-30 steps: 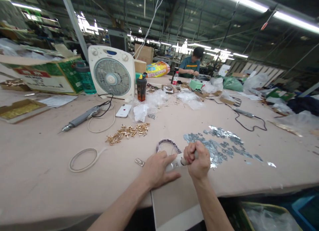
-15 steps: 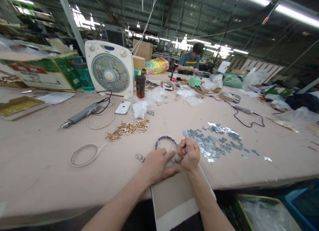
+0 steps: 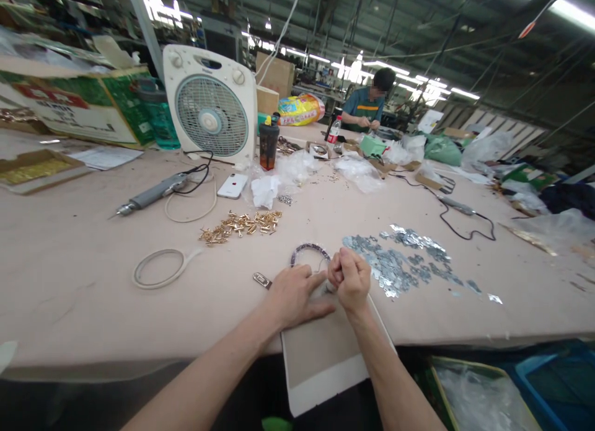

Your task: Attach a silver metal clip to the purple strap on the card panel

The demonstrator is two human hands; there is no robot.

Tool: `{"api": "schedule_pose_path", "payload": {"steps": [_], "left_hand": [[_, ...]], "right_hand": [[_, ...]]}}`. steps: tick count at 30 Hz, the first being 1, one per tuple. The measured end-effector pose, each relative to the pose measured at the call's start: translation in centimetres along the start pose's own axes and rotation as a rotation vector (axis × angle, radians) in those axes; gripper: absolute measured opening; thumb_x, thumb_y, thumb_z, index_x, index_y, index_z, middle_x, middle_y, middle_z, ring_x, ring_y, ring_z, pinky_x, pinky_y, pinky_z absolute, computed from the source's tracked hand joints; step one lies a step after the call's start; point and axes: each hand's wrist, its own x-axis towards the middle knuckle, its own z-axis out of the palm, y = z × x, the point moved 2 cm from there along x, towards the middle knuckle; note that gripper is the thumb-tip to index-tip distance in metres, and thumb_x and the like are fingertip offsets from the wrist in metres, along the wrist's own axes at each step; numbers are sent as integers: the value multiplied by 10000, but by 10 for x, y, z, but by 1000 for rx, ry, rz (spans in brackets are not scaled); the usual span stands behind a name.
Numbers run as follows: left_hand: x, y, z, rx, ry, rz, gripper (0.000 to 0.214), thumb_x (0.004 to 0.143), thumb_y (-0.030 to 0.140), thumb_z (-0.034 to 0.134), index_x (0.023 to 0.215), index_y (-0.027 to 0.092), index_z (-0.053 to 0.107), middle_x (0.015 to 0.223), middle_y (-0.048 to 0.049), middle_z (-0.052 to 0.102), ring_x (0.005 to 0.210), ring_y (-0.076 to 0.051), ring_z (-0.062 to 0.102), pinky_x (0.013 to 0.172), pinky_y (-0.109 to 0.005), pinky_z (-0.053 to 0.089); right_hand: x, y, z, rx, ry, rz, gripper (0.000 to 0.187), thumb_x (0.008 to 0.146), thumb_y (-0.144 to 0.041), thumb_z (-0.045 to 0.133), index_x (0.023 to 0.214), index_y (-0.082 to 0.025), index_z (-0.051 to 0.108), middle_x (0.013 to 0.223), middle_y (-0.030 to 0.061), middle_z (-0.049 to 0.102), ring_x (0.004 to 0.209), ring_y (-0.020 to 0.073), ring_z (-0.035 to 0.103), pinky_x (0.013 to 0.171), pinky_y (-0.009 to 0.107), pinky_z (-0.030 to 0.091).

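Note:
A flat beige piece with pale edges (image 3: 325, 356), perhaps a bag, lies over the table's front edge. Across its upper part rests my left hand (image 3: 292, 297), thumb and fingers stretched out. Beside those fingertips, my right hand (image 3: 349, 279) is closed in a fist; whatever it grips is hidden. Just beyond both hands curves a dark ring-shaped handle (image 3: 310, 247) in clear wrap, its lower part covered by the hands. A dark strap end with a metal plate (image 3: 262, 280) sticks out left of my left hand.
Thin silvery metal plates (image 3: 395, 266) spread to the right; gold-coloured fasteners (image 3: 239, 226) lie left, near a tape roll (image 3: 158, 268). An electric screwdriver (image 3: 151, 196), phone (image 3: 232, 186) and fan (image 3: 211, 108) stand or lie farther back. Another person (image 3: 367, 105) sits across the table.
The view has shifted slightly, and the flat piece shows less of its lower end. Both hands keep nearly the same place and pose on it.

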Motion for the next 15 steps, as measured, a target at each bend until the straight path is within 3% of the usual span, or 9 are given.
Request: {"api": "schedule_pose_path", "payload": {"steps": [5, 11, 15], "left_hand": [[-1, -1, 1, -4, 10, 8, 659, 852, 772, 594, 1354, 346, 573, 1014, -45, 649, 951, -267, 648, 827, -389, 511], [-1, -1, 0, -11, 10, 2, 653, 864, 771, 580, 1351, 335, 589, 1044, -55, 658, 978, -267, 652, 827, -387, 511], [-1, -1, 0, -6, 12, -5, 724, 841, 767, 617, 1415, 332, 551, 1067, -60, 664, 992, -273, 650, 839, -387, 512]], "right_hand": [[2, -18, 2, 85, 28, -146, 431, 1008, -418, 603, 644, -198, 540, 499, -76, 375, 390, 71, 337, 382, 201, 241], [-4, -2, -3, 55, 68, -49, 446, 1018, -410, 578, 631, -201, 507, 480, -88, 340, 367, 63, 290, 368, 200, 215], [0, -20, -2, 113, 81, -171, 404, 1010, -382, 583, 655, -197, 532, 500, -82, 351, 390, 69, 310, 381, 198, 251]]}}
